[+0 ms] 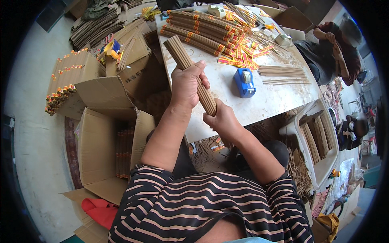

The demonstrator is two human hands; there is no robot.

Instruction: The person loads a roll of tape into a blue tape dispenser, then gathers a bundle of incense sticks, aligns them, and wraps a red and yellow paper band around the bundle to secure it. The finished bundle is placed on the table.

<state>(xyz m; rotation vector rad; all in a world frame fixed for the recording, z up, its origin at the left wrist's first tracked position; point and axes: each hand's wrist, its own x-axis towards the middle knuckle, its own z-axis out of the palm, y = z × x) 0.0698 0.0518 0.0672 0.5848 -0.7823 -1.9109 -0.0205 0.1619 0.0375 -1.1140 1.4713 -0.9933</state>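
A packing workshop — banded stick bundles (202,29) lie stacked at the far left corner of a white table (279,95), paper labels (246,52) strewn beside them, a tape dispenser (244,84) toward the near edge — with an open cardboard box (99,150) off the left edge.

Quantities at the workstation: two hands (187,83), one hand-held stick bundle (182,54), one table (283,95), one blue tape dispenser (244,84) on the tabletop, two pale dispensers (283,39), one white tub (324,172) and one red cloth (99,210). One open cardboard box (97,150) is immediately left; one co-worker (351,62) is at right. Banded bundles (194,39) on the tabletop exceed four; overlap prevents an exact count.
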